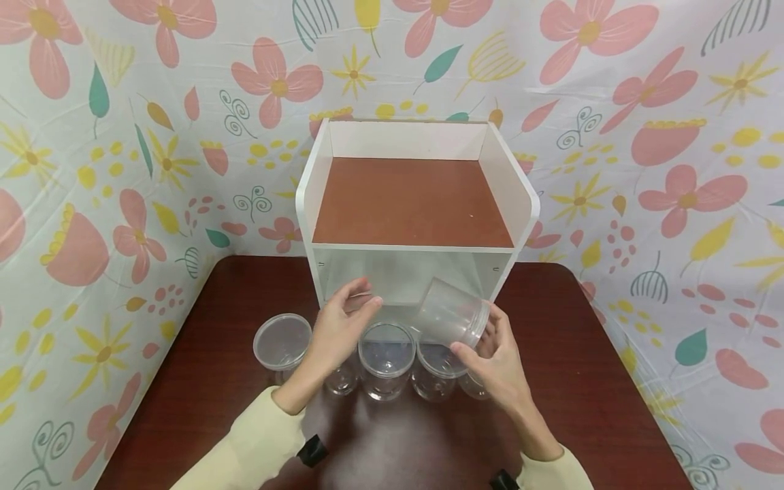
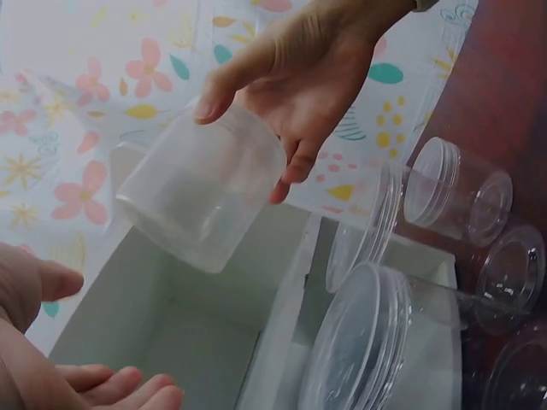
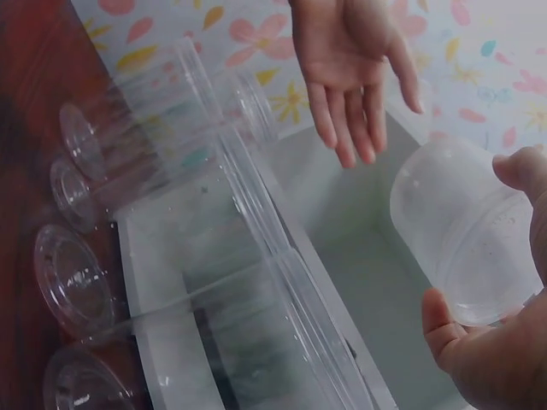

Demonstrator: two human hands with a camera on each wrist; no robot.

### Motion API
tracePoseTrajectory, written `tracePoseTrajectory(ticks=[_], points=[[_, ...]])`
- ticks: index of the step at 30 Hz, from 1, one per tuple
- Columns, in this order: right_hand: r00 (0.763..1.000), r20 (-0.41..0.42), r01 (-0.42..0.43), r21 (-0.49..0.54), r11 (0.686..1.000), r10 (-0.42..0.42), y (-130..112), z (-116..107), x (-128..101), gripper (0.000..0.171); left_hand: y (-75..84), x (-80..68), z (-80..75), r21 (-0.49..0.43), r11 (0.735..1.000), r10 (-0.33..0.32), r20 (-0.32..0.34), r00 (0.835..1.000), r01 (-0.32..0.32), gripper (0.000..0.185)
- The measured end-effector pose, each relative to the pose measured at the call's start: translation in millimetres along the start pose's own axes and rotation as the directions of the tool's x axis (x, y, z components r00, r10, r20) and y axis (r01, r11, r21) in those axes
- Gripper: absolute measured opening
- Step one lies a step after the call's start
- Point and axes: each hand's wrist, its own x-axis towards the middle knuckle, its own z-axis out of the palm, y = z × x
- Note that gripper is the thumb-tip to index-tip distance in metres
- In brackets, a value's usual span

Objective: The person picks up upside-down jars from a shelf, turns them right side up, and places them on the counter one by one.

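Your right hand (image 1: 499, 354) has its fingers and thumb curled round a frosted plastic jar (image 1: 451, 313), tilted with its base pointing far-left toward the lower opening of the white shelf unit (image 1: 520, 197). The jar sits just in front of that opening, above the row. Your left hand (image 1: 343, 327) hovers nearby with fingers straight, holding nothing. On the tabletop (image 1: 202, 381) I count about five clear jars (image 1: 386, 357) standing in a row.
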Motion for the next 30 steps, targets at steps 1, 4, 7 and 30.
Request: tracePoseTrajectory(ticks=[1, 4, 7, 30], points=[[1.0, -0.002, 0.003, -0.006, 1.0, -0.003, -1, -1, 0, 0.082, -0.2, -0.3, -1.3, 0.01, 1.0, 0.013, -0.032, 0.999, -0.012, 0.055], [1.0, -0.004, 0.013, -0.024, 1.0, -0.013, -2, -6, 0, 0.083, 0.4, -1.1, -5.5, 0.007, 0.999, 0.043, -0.122, 0.992, -0.043, 0.051], [1.0, -0.005, 0.027, -0.019, 0.999, -0.027, -5, -10, 0, 0.083, 0.2, -2.2, -10.6, -0.008, 0.998, 0.059, -0.194, 0.979, -0.062, 0.049], [0.99, -0.134, 0.02, -0.103, 0.994, -0.034, -30, -50, -2, 0.073, -14.0, 16.8, -37.6, 0.054, 0.998, 0.06, -0.421, 0.905, -0.041, 0.049]])
